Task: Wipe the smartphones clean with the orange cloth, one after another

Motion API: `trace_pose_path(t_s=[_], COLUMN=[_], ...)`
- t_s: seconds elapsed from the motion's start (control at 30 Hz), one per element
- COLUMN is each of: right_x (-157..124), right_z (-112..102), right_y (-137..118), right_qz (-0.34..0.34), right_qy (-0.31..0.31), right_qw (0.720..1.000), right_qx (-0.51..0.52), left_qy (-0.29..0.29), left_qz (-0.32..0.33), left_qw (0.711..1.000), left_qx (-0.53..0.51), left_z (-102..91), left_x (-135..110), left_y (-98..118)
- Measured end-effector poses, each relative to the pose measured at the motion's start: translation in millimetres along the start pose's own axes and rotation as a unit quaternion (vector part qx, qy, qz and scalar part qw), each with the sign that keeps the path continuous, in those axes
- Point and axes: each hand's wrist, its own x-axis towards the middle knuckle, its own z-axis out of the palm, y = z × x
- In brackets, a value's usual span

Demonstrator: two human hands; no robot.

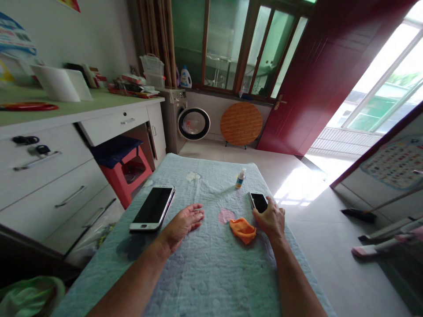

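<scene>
My right hand [272, 216] has its thumb and fingers round the near end of a smartphone [258, 202] with a dark screen, at the table's right side. My left hand [185, 224] rests on its side with fingers loosely stretched and nothing in it. Left of that hand lies a larger white-edged smartphone [153, 207], screen dark; another flat device seems to sit beneath it. A crumpled orange cloth [243, 230] is just left of my right hand. Farther back stands a small spray bottle [240, 179] with a white top.
A pale blue quilted cloth [211, 273] covers the table. To the left are a white drawer desk [109, 125] and a red stool [128, 171]. Behind stand an open-doored washing machine [173, 119] and a round wooden tabletop [241, 124]. A bin [33, 295] is at lower left.
</scene>
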Motion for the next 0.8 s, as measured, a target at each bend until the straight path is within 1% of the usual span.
trace_pose_path(t_s=[0.13,0.43,0.5,0.53,0.6,0.63,0.67,0.7,0.73,0.77,0.8], right_x=[-1.0,-4.3,-5.5,-6.2,-8.3,-10.0,-12.3,-15.2,-18.6,-22.3,-26.0], right_z=[0.4,0.5,-1.3,-2.9,-7.7,-10.8,-14.2,-17.7,-20.9,-23.8,-26.0], right_y=[-0.1,0.9,0.3,-0.6,-4.2,-6.9,-10.3,-14.0,-18.0,-21.9,-25.6], right_qz=[0.003,-0.007,-0.012,-0.015,-0.047,-0.08,-0.122,-0.171,-0.214,-0.244,-0.262], right_qy=[-0.018,-0.027,-0.008,0.011,0.049,0.051,0.036,0.001,-0.055,-0.106,-0.142], right_qw=[1.0,1.0,1.0,1.0,0.997,0.993,0.987,0.976,0.963,0.949,0.939], right_qx=[-0.012,-0.006,0.003,0.01,0.043,0.07,0.1,0.132,0.156,0.169,0.172], left_qy=[0.0,-0.006,-0.003,0.002,0.022,0.039,0.06,0.083,0.109,0.135,0.161], left_qz=[0.001,0.009,0.019,0.034,0.088,0.129,0.169,0.206,0.243,0.284,0.331], left_qw=[1.0,0.999,0.998,0.997,0.988,0.978,0.964,0.943,0.917,0.882,0.837], left_qx=[0.008,0.031,0.053,0.071,0.122,0.156,0.197,0.247,0.296,0.351,0.405], left_z=[-1.1,-2.3,-2.5,-2.7,-3.6,-4.3,-5.0,-5.6,-6.2,-6.7,-7.1], left_x=[1.0,0.6,1.7,2.6,4.7,5.5,5.9,5.8,5.2,4.1,2.6], left_y=[-1.4,-2.2,-3.3,-4.0,-5.3,-5.5,-5.4,-4.7,-3.6,-2.0,-0.1])
